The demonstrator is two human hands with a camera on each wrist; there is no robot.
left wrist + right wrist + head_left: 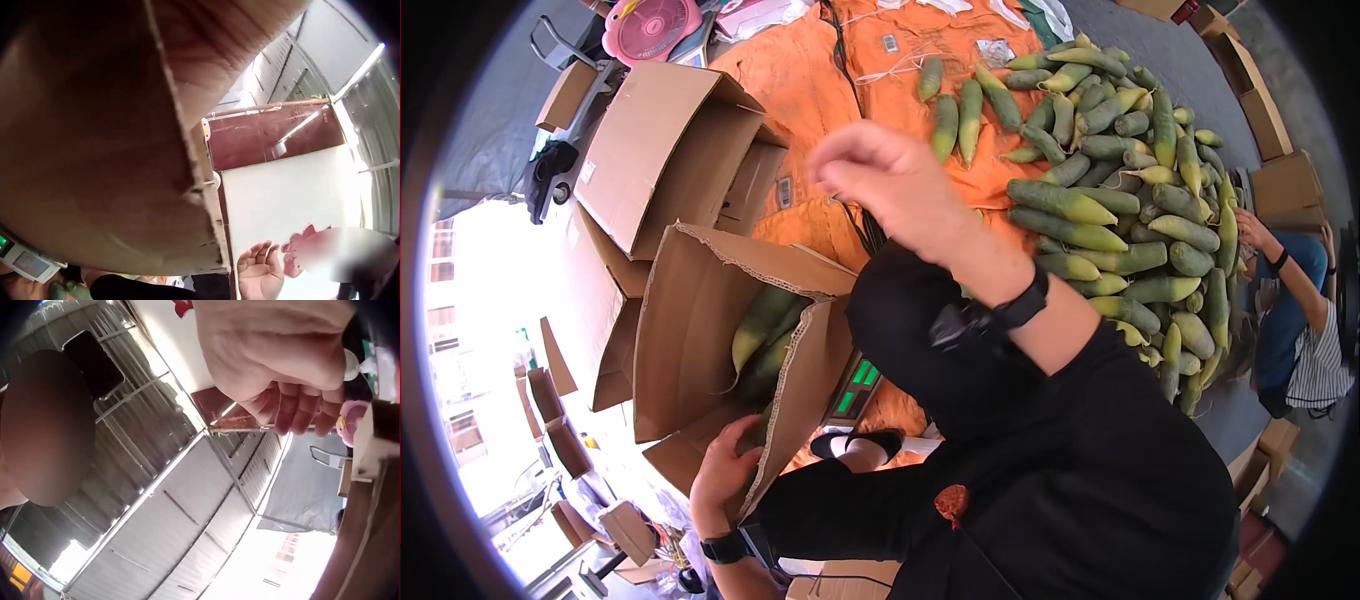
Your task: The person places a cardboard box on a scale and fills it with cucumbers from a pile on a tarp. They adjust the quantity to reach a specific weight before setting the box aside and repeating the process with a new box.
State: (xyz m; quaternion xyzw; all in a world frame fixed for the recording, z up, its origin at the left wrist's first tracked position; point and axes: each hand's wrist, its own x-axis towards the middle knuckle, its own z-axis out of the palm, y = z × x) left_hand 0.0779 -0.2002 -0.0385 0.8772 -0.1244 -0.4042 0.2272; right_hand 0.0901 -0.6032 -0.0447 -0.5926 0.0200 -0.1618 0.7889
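Head view: the right hand (pixel 890 190), loose and empty, is nearer the piled radishes (pixel 1120 260) to its right, the closest ones running near-to-far; the left hand (pixel 725 470) reaches into the box (pixel 690 320). Left wrist: its grip cannot be told. Right wrist: the right fingers bend lightly around nothing.

Green, pale-tipped radishes (pixel 758 328) lie in the open cardboard box (pixel 685 325), seemingly aslant, partly hidden
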